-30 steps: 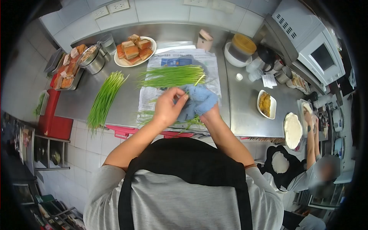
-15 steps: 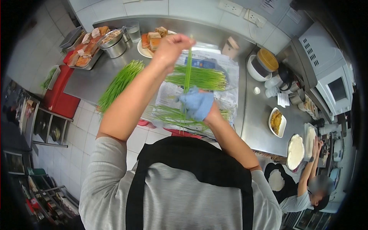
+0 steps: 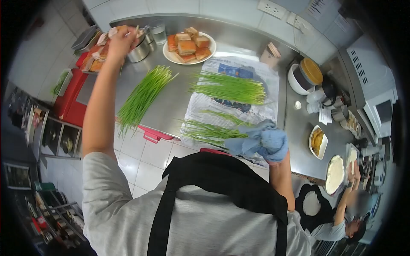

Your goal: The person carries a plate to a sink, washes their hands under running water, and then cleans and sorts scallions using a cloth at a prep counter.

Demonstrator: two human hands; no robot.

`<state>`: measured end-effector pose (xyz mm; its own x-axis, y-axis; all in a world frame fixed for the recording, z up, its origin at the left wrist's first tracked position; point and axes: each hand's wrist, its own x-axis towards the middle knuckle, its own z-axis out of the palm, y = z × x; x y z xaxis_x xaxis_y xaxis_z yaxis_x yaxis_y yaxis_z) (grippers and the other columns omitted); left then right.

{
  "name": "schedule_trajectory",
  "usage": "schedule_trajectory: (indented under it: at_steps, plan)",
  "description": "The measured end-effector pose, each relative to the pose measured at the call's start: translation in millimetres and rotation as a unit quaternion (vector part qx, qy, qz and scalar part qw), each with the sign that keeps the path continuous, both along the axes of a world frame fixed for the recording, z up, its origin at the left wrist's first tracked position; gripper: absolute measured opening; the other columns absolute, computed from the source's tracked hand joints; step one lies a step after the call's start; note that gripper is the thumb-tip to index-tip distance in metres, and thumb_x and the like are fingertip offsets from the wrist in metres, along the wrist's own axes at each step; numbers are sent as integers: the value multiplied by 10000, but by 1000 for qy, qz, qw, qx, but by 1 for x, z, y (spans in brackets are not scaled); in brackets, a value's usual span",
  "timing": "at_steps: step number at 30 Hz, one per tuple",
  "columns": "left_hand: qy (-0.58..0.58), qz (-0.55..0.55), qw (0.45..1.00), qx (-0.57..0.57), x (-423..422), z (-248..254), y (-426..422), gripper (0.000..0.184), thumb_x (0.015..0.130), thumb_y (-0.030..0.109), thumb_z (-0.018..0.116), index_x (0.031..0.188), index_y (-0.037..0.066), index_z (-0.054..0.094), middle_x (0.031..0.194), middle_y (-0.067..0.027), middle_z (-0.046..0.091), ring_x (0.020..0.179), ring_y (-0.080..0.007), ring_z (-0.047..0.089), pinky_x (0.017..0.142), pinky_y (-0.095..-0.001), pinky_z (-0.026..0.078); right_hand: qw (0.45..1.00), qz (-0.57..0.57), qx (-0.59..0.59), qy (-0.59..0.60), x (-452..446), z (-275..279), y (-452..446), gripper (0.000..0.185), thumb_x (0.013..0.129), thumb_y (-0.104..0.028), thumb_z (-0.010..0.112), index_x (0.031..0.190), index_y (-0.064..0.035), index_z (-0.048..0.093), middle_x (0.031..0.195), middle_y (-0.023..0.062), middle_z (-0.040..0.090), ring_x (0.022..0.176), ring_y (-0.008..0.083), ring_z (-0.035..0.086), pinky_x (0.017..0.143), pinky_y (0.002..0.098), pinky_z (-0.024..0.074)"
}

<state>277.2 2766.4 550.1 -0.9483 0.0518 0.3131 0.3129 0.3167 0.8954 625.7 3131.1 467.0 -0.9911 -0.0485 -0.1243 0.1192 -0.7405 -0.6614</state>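
My left hand (image 3: 122, 39) is raised at the far left, fingers pinched over the metal pot (image 3: 139, 53). A pale tip shows at its fingers, apparently of a few chives, mostly hidden by the hand and forearm. Below it, a bundle of chives (image 3: 144, 98) lies on the steel counter. My right hand (image 3: 275, 160) grips a blue cloth (image 3: 262, 141), which covers most of its fingers. Beside the cloth, loose chives (image 3: 209, 131) are scattered on newspaper (image 3: 196, 102). A neat row of chives (image 3: 230, 88) lies farther back on the same paper.
A white plate (image 3: 190, 60) of browned meat blocks and a glass of water (image 3: 158, 34) stand at the back. More meat (image 3: 96, 59) sits at the left. Bowls (image 3: 299, 81) and a dish of yellow food (image 3: 317, 143) are on the right, where a co-worker handles dough (image 3: 334, 175).
My left hand has swung left from above the newspaper to the pot. My right hand, with the cloth, has moved right and toward me, away from the stalks it was wrapped around.
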Motion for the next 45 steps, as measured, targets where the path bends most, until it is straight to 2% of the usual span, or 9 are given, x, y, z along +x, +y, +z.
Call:
schedule_trajectory:
  at_steps: [2,5,8,14,19,23,29,35,45]
  plan:
    - [-17,41,986,-163,-22,-57,-5,177,872,265,570,863,96,624,637,-5,608,506,-70,535,479,-236,427,997,-66,28,9,10,-9,11,209,784,-90,647,941,32,583,891,148,630,786,247,618,703,369,520]
    - [-79,107,906,-402,-39,-142,-3,318,825,377,600,1026,132,631,933,-99,670,916,-228,628,768,-357,482,992,-121,26,1,22,-11,19,254,805,-146,637,975,29,568,934,153,618,814,251,609,741,375,510]
    - [158,226,829,-487,-4,-181,53,315,807,332,620,1057,141,626,1037,-128,630,975,-278,589,811,-367,468,985,-139,100,-16,32,-17,27,368,848,-291,597,1044,15,540,1008,146,593,886,246,583,800,366,484]
    - [178,-238,911,-285,46,-190,228,132,778,143,621,896,98,657,1010,-132,611,977,-311,541,863,-406,427,985,-154,-73,-24,41,-10,17,577,858,-435,528,1188,37,486,1040,169,599,859,309,596,734,431,502]
    - [157,-293,855,-399,97,-200,308,384,867,311,550,1225,171,531,1321,-132,447,1232,-334,385,982,-498,334,974,-194,-107,-40,62,-27,32,652,866,-470,500,1270,36,426,1186,168,542,1061,300,523,912,420,422]
    - [99,-340,769,-531,134,-205,302,565,939,496,319,1436,248,217,1511,-101,76,1386,-324,71,1072,-577,142,971,-212,-101,-45,71,-29,42,608,888,-446,472,1261,33,439,1202,166,534,1086,303,510,937,414,405]
    - [191,-321,787,-491,180,-201,275,478,917,424,436,1327,178,430,1441,-93,305,1325,-304,267,1004,-567,250,965,-234,-107,-59,83,-39,60,619,890,-442,470,1283,33,416,1206,162,531,1082,291,514,928,409,413]
    - [120,-297,854,-411,166,-171,294,198,868,280,534,989,159,635,1031,-77,619,959,-295,561,846,-475,393,967,-222,-109,-63,89,-44,73,652,879,-462,485,1296,30,395,1196,161,531,1066,293,520,906,413,428]
    - [168,-218,872,-405,100,-197,326,132,775,163,633,898,127,600,882,-69,596,901,-286,568,740,-422,451,984,-136,-110,-18,99,-41,92,618,878,-451,493,1279,13,422,1204,164,528,1088,302,512,918,415,428]
